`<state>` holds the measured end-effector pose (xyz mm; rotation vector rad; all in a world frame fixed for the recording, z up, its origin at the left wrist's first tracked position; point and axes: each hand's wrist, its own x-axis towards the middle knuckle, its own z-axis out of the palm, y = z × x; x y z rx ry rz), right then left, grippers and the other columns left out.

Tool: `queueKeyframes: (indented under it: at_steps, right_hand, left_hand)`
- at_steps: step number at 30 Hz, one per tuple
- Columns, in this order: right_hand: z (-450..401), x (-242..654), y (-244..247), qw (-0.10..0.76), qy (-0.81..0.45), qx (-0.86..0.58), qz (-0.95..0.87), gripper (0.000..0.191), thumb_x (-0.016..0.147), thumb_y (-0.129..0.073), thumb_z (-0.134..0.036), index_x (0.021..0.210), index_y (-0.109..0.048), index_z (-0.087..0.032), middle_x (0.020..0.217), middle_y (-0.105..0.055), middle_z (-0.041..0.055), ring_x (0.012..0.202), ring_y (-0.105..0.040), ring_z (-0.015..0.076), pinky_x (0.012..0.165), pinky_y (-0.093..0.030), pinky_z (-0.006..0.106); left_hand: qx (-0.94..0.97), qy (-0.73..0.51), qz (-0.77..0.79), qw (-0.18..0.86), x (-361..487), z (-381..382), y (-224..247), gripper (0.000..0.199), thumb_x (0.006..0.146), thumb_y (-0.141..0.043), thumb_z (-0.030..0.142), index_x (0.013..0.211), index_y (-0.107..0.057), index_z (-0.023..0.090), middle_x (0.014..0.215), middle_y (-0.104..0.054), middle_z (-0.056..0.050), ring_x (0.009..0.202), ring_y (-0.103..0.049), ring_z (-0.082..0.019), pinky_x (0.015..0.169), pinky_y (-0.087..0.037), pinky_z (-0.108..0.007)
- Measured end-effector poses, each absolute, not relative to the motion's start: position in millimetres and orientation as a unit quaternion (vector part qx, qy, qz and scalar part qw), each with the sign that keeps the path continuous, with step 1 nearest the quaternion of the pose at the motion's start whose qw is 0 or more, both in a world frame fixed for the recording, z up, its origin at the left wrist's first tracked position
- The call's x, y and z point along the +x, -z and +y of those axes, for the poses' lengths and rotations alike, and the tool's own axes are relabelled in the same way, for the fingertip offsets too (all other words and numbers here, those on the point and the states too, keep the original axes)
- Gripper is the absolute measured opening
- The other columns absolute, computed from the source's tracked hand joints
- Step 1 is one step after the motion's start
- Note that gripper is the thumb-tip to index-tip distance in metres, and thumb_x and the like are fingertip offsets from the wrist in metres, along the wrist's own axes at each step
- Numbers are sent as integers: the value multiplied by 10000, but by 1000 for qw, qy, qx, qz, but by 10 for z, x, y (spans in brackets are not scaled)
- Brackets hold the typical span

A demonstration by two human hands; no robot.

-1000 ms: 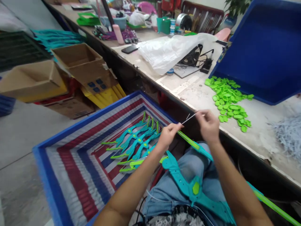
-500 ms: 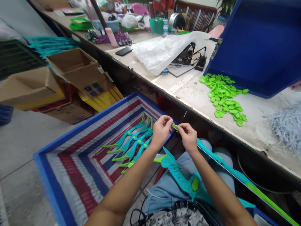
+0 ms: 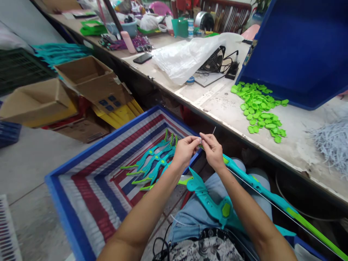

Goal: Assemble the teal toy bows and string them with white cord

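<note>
A teal and green toy bow [image 3: 261, 186] lies across the lap, its white string running along its edge. At its upper tip, my left hand [image 3: 185, 150] is pinched on the white string end. Touching it, my right hand [image 3: 212, 149] pinches the green tip of the bow, which the fingers mostly cover. Another teal piece with a green hexagon [image 3: 225, 209] rests on the thighs beneath my right forearm. Several similar teal and green bows [image 3: 152, 159] lie in the striped, blue-rimmed bin [image 3: 89, 145] left of my hands.
Small green pieces [image 3: 261, 108] are heaped on the worktable [image 3: 217, 103] before a tilted blue crate [image 3: 299, 50]. White string [image 3: 330, 145] is piled at right. A fan [image 3: 214, 59], white sheet [image 3: 187, 58] and phone [image 3: 143, 58] lie behind. Cardboard boxes [image 3: 94, 81] stand at left.
My right hand has moved slightly up and left, closer to my left hand. Less of the green tip shows between the fingers. The view has shifted slightly.
</note>
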<state>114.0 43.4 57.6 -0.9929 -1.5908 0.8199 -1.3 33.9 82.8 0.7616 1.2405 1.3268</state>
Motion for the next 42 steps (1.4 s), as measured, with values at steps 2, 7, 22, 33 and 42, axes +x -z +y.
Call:
queueKeyframes:
  at_steps: [2, 7, 22, 33, 42]
  right_hand:
    - [429, 1170, -598, 526, -309, -413, -676, 257, 888, -524, -248, 1087, -686, -261, 917, -613, 34, 837, -608, 146, 737, -520, 276]
    - [473, 1257, -660, 529, -213, -401, -717, 161, 889, -553, -262, 884, -712, -241, 839, -640, 36, 788, -618, 156, 719, -521, 291]
    - [424, 1386, -552, 474, -282, -463, -694, 145, 814, -536, -262, 727, -632, -197, 708, -647, 18, 623, -590, 136, 607, -490, 264]
    - [277, 1500, -428, 427, -221, -423, -768, 185, 892, -490, -249, 836, -661, -206, 821, -696, 52, 751, -636, 165, 719, -499, 294]
    - [352, 1499, -149, 337, -110, -522, -776, 186, 855, -479, -206, 711, -597, -202, 722, -627, 48, 681, -566, 180, 645, -417, 286]
  left_hand:
    - [298, -577, 528, 547, 19, 351, -841, 217, 556, -726, 338, 626, -645, 149, 526, -562, 16, 464, -470, -75, 393, -328, -180]
    - [321, -555, 496, 585, -21, 365, -923, 186, 563, -704, 315, 611, -677, 138, 614, -633, -28, 570, -552, -119, 431, -394, -190]
    - [562, -445, 577, 392, -57, 321, -730, 165, 726, -639, 320, 688, -714, 177, 627, -604, -1, 616, -532, -132, 583, -399, -242]
    - [591, -375, 566, 436, -106, 233, -710, 164, 751, -625, 266, 740, -757, 168, 691, -677, -21, 670, -588, -158, 628, -416, -245]
    - [591, -411, 556, 416, -51, 223, -399, 117, 748, -632, 239, 721, -741, 203, 731, -702, -25, 731, -625, -175, 738, -464, -273]
